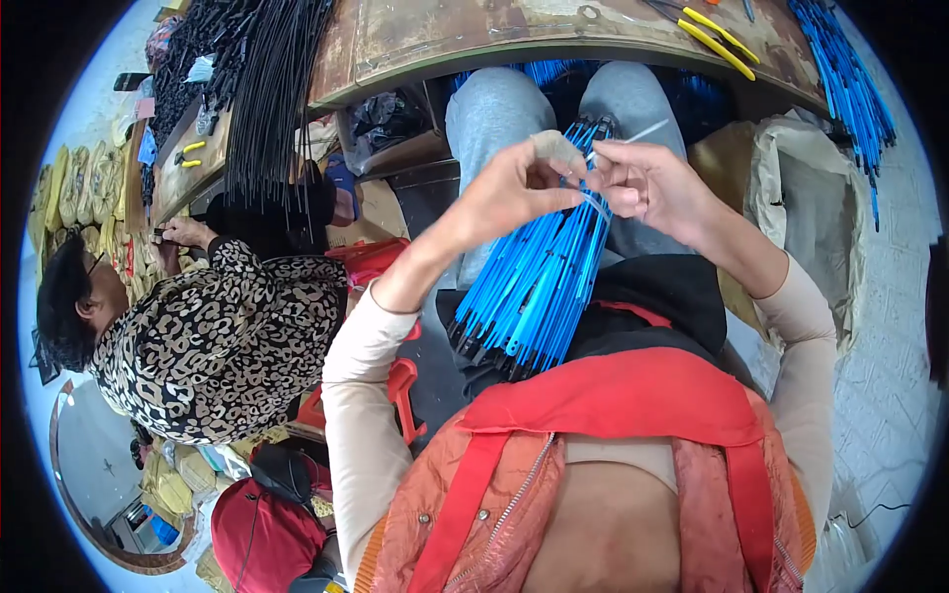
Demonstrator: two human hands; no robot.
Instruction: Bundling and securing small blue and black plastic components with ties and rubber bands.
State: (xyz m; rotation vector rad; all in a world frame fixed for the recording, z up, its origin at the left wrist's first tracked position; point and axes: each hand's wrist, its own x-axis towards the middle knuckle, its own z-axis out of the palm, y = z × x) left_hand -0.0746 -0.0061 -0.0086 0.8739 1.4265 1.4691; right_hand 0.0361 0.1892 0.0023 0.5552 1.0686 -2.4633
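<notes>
Both forearms bend inward from the frame's lower sides, the hands meeting above centre. The left hand [534, 186] curls, thumb extended; I cannot tell what its fingers pinch. The right hand's [652, 183] fingers pinch a pale strip [649, 130] at the upper end of the blue rod bundle [534, 277], slanting mid-frame. The desk's [554, 28] front edge lies above, apart from both hands, beyond the knees [499, 104].

Pale, perhaps tiled floor [893, 331] flanks a wooden table [445, 28]
</notes>
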